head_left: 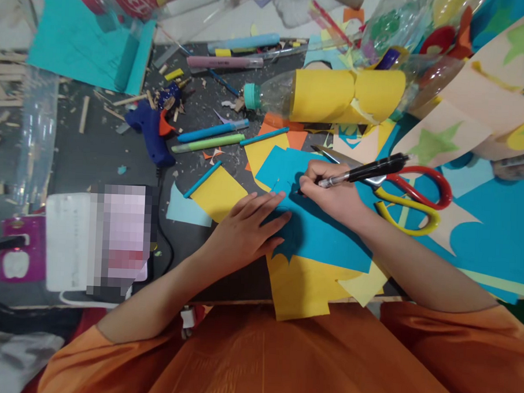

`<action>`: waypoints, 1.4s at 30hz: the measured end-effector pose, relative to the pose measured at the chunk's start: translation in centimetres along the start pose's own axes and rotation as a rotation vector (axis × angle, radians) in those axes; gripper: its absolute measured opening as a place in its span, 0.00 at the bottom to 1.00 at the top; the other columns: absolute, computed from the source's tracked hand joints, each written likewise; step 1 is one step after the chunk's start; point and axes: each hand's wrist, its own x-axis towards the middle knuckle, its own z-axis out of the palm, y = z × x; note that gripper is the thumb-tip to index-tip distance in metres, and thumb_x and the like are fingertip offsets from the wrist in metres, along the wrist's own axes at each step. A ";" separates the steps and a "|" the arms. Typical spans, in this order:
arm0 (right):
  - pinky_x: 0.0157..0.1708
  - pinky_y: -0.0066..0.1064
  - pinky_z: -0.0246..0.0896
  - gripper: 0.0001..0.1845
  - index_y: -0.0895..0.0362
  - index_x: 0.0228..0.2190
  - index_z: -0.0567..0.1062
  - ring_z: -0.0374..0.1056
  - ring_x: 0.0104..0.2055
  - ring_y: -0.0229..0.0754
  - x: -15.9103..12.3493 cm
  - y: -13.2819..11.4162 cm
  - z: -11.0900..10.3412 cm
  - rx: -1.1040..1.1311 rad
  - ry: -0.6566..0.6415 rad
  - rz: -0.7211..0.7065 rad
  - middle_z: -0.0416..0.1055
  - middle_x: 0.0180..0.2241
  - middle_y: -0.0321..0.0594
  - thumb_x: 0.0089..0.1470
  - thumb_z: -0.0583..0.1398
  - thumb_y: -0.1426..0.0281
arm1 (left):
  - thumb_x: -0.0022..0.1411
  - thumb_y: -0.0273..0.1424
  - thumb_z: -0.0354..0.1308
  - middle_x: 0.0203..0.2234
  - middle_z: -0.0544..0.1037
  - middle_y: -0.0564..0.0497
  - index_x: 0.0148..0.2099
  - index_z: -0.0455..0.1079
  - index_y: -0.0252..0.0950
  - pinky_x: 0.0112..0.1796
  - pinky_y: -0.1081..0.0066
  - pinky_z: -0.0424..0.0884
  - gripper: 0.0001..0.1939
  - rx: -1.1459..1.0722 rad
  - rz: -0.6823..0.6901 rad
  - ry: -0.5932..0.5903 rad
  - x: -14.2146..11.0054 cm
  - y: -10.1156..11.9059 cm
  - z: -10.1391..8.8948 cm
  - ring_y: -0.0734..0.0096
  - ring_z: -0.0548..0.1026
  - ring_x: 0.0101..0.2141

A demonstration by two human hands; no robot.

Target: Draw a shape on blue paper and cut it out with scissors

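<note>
My right hand (331, 191) is closed around a black pen (367, 169), its tip touching a blue paper sheet (325, 234) in the middle of the table. My left hand (247, 230) lies flat on the same sheet with fingers stretched out, pressing down a blue cut-out shape with pointed edges. Yellow paper (301, 285) lies under the blue sheet near the table's front edge.
Red and yellow scissors (412, 194) lie just right of my right hand. A plastic bottle wrapped in yellow paper (336, 95) lies behind. A blue glue gun (150, 128), several pens (208, 137) and wood scraps sit at left. A white box (69, 240) stands at front left.
</note>
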 end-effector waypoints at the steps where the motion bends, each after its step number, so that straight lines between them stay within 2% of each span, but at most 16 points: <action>1: 0.21 0.28 0.49 0.18 0.53 0.14 0.51 0.50 0.18 0.33 0.0 0.0 0.0 0.020 0.002 0.016 0.51 0.14 0.28 0.46 0.55 0.76 | 0.68 0.35 0.49 0.59 0.68 0.39 0.56 0.69 0.35 0.56 0.53 0.65 0.18 0.008 -0.004 0.001 0.0 0.0 0.0 0.54 0.68 0.58; 4: 0.22 0.28 0.51 0.18 0.53 0.15 0.52 0.54 0.19 0.33 -0.1 0.0 -0.1 0.050 0.013 0.036 0.53 0.15 0.29 0.47 0.55 0.74 | 0.68 0.37 0.49 0.60 0.67 0.37 0.58 0.67 0.34 0.57 0.51 0.64 0.21 0.036 -0.019 0.003 0.0 0.0 0.0 0.51 0.66 0.59; 9: 0.20 0.28 0.48 0.18 0.53 0.14 0.52 0.51 0.18 0.32 -0.1 -0.2 -0.1 0.029 -0.065 -0.040 0.52 0.14 0.28 0.47 0.55 0.73 | 0.68 0.38 0.50 0.61 0.64 0.37 0.60 0.65 0.37 0.58 0.50 0.62 0.22 0.023 -0.036 -0.033 -0.1 -0.1 0.2 0.50 0.63 0.61; 18: 0.20 0.27 0.45 0.16 0.54 0.15 0.55 0.49 0.18 0.31 -0.2 0.1 0.1 0.002 -0.154 -0.074 0.54 0.15 0.29 0.48 0.55 0.70 | 0.68 0.37 0.50 0.62 0.63 0.38 0.60 0.65 0.38 0.59 0.49 0.61 0.21 -0.011 -0.041 -0.039 -0.2 -0.1 0.3 0.50 0.61 0.62; 24: 0.20 0.27 0.46 0.17 0.54 0.14 0.53 0.49 0.18 0.31 -0.1 -0.2 0.0 -0.015 -0.058 -0.031 0.53 0.14 0.29 0.47 0.55 0.71 | 0.68 0.36 0.50 0.63 0.63 0.38 0.60 0.65 0.38 0.59 0.51 0.61 0.21 -0.005 -0.046 -0.052 -0.1 -0.1 0.1 0.51 0.62 0.62; 31: 0.20 0.27 0.45 0.16 0.54 0.14 0.54 0.48 0.18 0.31 -0.2 0.0 0.2 -0.004 -0.146 -0.063 0.54 0.14 0.29 0.47 0.55 0.69 | 0.68 0.37 0.49 0.62 0.63 0.39 0.61 0.65 0.39 0.59 0.50 0.61 0.21 -0.008 -0.040 -0.037 -0.2 -0.2 0.4 0.51 0.61 0.62; 37: 0.20 0.27 0.45 0.16 0.54 0.14 0.53 0.47 0.18 0.31 -0.1 -0.1 0.0 -0.029 -0.071 -0.031 0.52 0.15 0.29 0.47 0.55 0.70 | 0.67 0.35 0.50 0.62 0.64 0.37 0.60 0.66 0.38 0.58 0.50 0.62 0.21 -0.002 -0.037 -0.037 -0.1 -0.2 0.2 0.50 0.63 0.61; 42: 0.20 0.28 0.46 0.16 0.54 0.14 0.54 0.46 0.18 0.31 -0.2 -0.1 0.1 -0.012 -0.126 -0.048 0.52 0.14 0.28 0.46 0.55 0.71 | 0.67 0.36 0.50 0.61 0.64 0.38 0.59 0.66 0.38 0.58 0.50 0.63 0.20 -0.007 -0.035 -0.032 -0.1 -0.2 0.2 0.50 0.62 0.61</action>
